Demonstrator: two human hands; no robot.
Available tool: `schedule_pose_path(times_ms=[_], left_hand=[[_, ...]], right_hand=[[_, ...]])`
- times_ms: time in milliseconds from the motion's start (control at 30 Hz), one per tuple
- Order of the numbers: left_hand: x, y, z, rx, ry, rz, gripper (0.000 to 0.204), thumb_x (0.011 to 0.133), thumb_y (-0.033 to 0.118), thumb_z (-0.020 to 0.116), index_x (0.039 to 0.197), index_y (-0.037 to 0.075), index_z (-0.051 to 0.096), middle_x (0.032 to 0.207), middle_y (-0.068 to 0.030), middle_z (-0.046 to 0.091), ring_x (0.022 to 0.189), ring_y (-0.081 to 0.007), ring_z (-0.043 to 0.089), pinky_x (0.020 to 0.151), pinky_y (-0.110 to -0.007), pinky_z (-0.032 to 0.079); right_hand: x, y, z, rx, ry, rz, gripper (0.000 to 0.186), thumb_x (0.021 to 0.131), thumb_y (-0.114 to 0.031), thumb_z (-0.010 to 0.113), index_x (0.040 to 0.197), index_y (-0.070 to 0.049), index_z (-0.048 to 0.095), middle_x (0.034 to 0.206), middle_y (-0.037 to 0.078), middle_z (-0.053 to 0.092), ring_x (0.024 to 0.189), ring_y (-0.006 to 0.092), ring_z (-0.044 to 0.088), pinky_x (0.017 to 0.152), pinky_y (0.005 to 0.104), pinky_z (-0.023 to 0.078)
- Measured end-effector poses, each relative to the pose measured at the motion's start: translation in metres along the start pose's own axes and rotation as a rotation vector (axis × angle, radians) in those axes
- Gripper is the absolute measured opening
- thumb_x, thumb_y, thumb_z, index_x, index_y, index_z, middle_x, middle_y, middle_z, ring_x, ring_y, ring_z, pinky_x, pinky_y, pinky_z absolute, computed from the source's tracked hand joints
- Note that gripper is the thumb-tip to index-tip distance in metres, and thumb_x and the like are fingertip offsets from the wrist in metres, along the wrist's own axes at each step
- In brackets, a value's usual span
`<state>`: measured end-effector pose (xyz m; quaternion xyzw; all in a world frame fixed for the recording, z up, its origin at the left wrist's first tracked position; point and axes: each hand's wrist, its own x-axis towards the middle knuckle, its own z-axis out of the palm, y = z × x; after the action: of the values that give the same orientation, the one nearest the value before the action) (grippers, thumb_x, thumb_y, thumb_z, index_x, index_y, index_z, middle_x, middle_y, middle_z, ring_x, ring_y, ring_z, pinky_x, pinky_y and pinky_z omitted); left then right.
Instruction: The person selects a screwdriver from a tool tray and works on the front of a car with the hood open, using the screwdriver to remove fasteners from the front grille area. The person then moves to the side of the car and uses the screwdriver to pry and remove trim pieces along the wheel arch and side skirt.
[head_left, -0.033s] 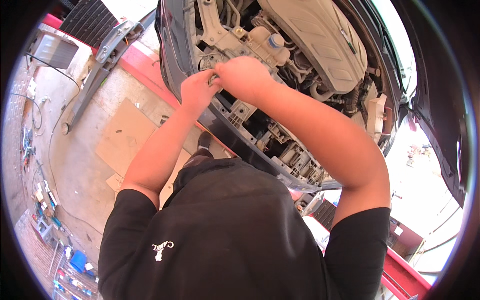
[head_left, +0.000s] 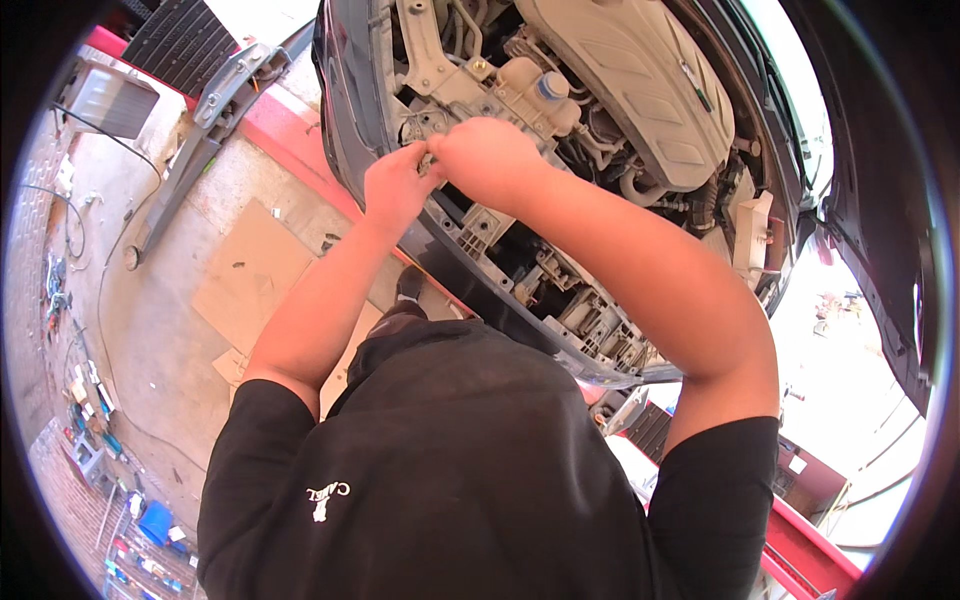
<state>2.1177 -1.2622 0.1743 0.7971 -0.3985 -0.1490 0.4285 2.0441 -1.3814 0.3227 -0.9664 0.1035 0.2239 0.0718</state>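
Note:
Both my hands meet over the front edge of a car's open engine bay, near the front corner. My left hand (head_left: 397, 187) has its thumb and fingers pinched together, right against my right hand. Knuckles up and fingers curled, my right hand (head_left: 485, 160) hides its own fingertips. Whatever small thing lies between them is too hidden to make out. Just beyond the right hand sits a dusty tan fluid reservoir (head_left: 520, 82) with a blue cap (head_left: 552, 86). The dark front bumper (head_left: 465, 265) runs below my wrists.
A large dusty engine cover (head_left: 645, 95) fills the bay's far side. The raised hood (head_left: 865, 260) stands at the right. Left of the car are a red-edged lift platform (head_left: 290, 140), a grey metal lift arm (head_left: 175, 195) and flattened cardboard (head_left: 250, 265). Scattered tools (head_left: 95, 400) lie at far left.

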Motion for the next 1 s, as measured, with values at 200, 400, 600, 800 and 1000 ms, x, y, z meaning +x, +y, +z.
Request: schedule_pose_path(times_ms=[200, 400, 600, 800, 1000], left_hand=[[-0.005, -0.011, -0.001, 0.049, -0.029, 0.112, 0.031, 0.082, 0.026, 0.074, 0.111, 0.014, 0.07, 0.084, -0.0106, 0.067, 0.083, -0.0322, 0.066, 0.071, -0.042, 0.052], [-0.003, 0.002, -0.004, 0.027, 0.008, 0.038, 0.03, 0.079, 0.022, 0.075, 0.108, 0.015, 0.071, 0.087, -0.009, 0.07, 0.084, -0.0306, 0.067, 0.072, -0.04, 0.052], [-0.007, -0.003, -0.007, 0.009, 0.014, 0.126, 0.03, 0.08, 0.023, 0.075, 0.11, 0.017, 0.071, 0.085, -0.0081, 0.069, 0.084, -0.0305, 0.067, 0.071, -0.04, 0.052], [-0.006, 0.002, -0.002, 0.005, 0.039, 0.119, 0.025, 0.082, 0.024, 0.074, 0.105, 0.015, 0.07, 0.084, -0.0083, 0.068, 0.084, -0.0311, 0.067, 0.071, -0.041, 0.052], [-0.009, -0.006, -0.009, 0.068, -0.002, 0.125, 0.022, 0.082, 0.024, 0.074, 0.101, 0.015, 0.068, 0.086, -0.0101, 0.069, 0.084, -0.032, 0.067, 0.072, -0.041, 0.052]], right_hand=[[0.0, 0.014, 0.014, -0.096, 0.307, -0.298, 0.02, 0.09, -0.029, 0.065, 0.102, -0.012, 0.066, 0.097, 0.009, 0.068, 0.096, 0.0306, 0.068, 0.077, 0.0446, 0.055], [0.005, 0.004, 0.015, -0.066, 0.217, -0.206, 0.021, 0.088, -0.027, 0.066, 0.101, -0.01, 0.064, 0.092, 0.011, 0.07, 0.091, 0.0335, 0.07, 0.076, 0.0456, 0.055], [-0.006, 0.004, 0.009, -0.09, 0.263, -0.271, 0.019, 0.087, -0.023, 0.066, 0.102, -0.012, 0.066, 0.096, 0.01, 0.07, 0.097, 0.0298, 0.067, 0.081, 0.0421, 0.053], [0.002, -0.001, 0.013, -0.06, 0.137, -0.131, 0.021, 0.088, -0.026, 0.066, 0.105, -0.014, 0.066, 0.098, 0.008, 0.067, 0.1, 0.0277, 0.065, 0.084, 0.0402, 0.051], [-0.007, -0.003, 0.007, -0.072, 0.196, -0.196, 0.018, 0.089, -0.024, 0.065, 0.104, -0.013, 0.067, 0.094, 0.008, 0.065, 0.099, 0.0279, 0.063, 0.088, 0.0406, 0.049]])
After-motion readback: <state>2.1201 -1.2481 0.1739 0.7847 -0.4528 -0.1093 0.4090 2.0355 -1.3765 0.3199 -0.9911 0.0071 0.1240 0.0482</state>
